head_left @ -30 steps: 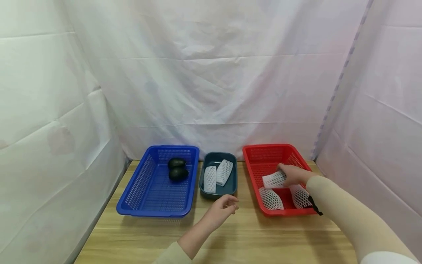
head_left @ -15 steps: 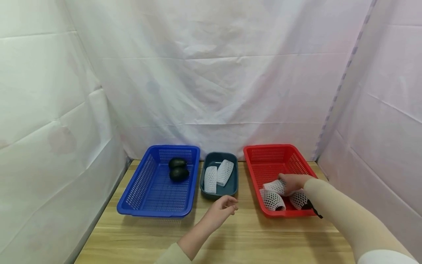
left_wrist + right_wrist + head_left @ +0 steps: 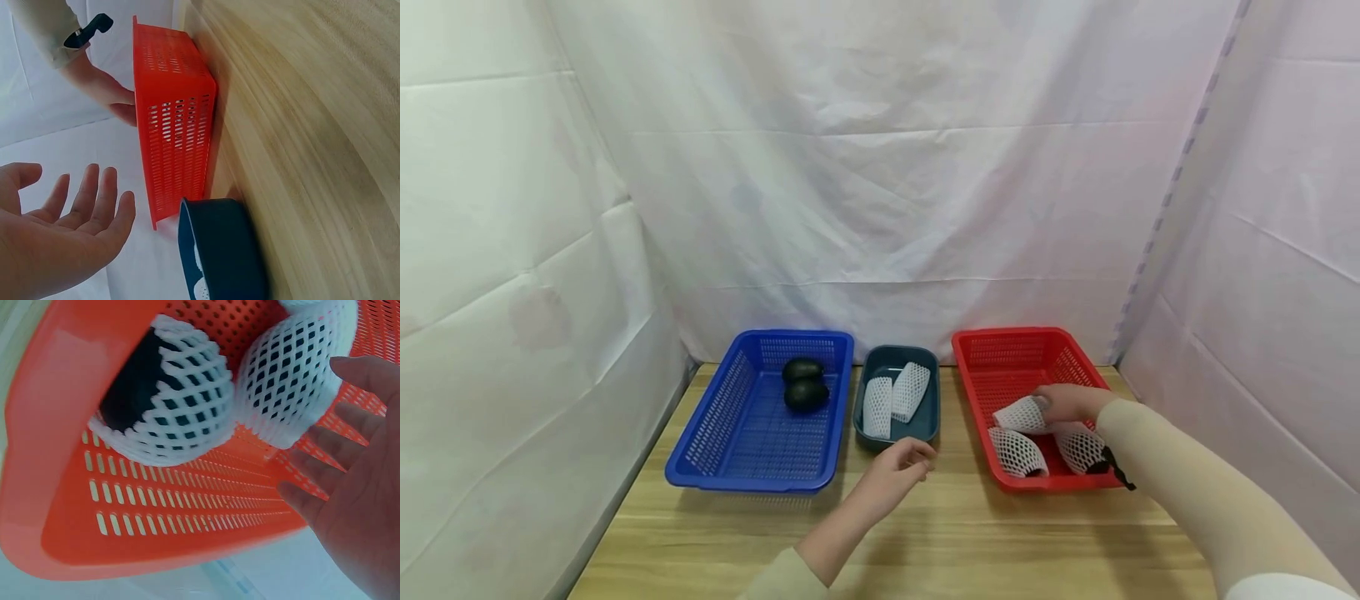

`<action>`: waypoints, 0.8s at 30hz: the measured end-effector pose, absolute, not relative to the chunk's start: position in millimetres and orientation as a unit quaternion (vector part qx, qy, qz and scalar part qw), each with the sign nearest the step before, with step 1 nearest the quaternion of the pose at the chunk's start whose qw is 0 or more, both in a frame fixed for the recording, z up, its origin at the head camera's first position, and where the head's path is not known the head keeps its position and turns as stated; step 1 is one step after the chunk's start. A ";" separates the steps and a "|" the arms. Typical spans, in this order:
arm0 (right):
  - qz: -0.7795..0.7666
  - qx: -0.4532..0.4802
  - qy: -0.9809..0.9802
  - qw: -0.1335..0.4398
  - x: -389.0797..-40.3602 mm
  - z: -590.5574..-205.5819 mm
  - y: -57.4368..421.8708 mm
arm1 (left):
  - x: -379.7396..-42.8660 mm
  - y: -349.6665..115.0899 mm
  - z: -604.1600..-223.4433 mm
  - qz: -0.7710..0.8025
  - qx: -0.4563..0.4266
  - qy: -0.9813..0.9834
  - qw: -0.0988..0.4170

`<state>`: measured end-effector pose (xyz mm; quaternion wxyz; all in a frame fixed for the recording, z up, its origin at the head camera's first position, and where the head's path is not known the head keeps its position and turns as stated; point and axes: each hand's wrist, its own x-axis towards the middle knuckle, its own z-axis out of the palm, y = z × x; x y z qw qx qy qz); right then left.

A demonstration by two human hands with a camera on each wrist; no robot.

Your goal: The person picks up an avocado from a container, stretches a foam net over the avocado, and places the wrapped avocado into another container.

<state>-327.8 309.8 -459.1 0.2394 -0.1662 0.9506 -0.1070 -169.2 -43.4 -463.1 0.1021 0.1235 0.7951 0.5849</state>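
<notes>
Right hand [image 3: 1067,403] sits higher now, thumb at a mesh sleeve [image 3: 1018,415], nine o'clock; loosely spread fingers suggest release. Left hand [image 3: 891,477] relaxed.

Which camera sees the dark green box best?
The head view: it shows the dark green box almost whole, from above. The left wrist view shows part, mostly outside; the right wrist view, none.
</notes>
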 end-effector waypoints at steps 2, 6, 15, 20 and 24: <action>-0.107 -0.172 0.951 0.233 -326.5 -455.2 309.3 | -169.4 -46.1 -460.9 0.577 0.126 0.801 0.095; -0.113 -0.168 0.953 0.227 -324.2 -448.8 308.4 | -170.0 -53.2 -453.3 0.557 0.132 0.816 0.075; -0.120 -0.165 0.963 0.177 -314.7 -434.1 288.2 | -175.4 -84.1 -438.0 0.495 0.133 0.856 0.070; -0.100 -0.184 0.969 0.128 -308.6 -425.7 270.4 | -180.3 -106.0 -434.0 0.465 0.129 0.874 0.055; -0.095 -0.200 0.971 0.086 -300.8 -418.5 252.3 | -183.6 -123.2 -430.0 0.434 0.119 0.892 0.035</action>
